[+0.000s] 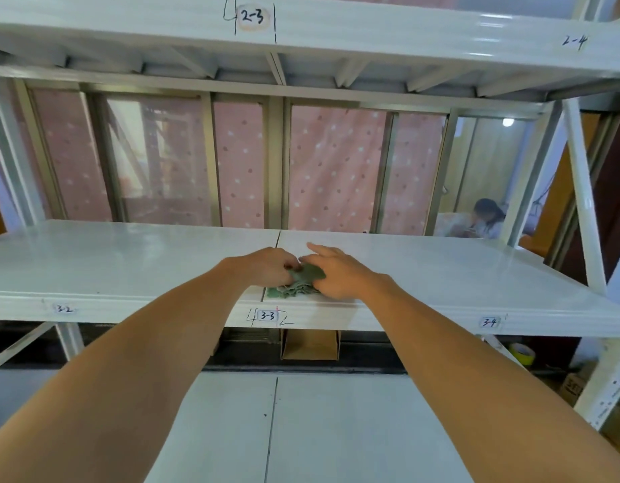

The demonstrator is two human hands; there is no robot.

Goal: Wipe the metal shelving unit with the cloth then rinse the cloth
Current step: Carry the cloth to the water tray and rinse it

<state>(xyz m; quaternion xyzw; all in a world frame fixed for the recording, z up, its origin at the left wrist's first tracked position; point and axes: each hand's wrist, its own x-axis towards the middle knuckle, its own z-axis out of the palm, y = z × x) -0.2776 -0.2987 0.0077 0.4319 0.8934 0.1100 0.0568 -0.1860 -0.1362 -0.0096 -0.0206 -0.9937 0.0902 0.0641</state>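
A crumpled green cloth [296, 285] lies on the middle shelf [110, 259] of the white metal shelving unit, near the front edge above the label 3-3. My left hand [266, 264] grips the cloth's left side with curled fingers. My right hand [336, 273] rests on the cloth's right side, thumb tucked against it and index finger stretched forward. Both hands cover much of the cloth.
An upper shelf [371, 33] labelled 2-3 and 2-4 hangs overhead, and a lower shelf [336, 430] lies below. A white upright post [583, 203] stands at the right. A cardboard box [310, 345] sits under the middle shelf. A person sits behind the window at the right.
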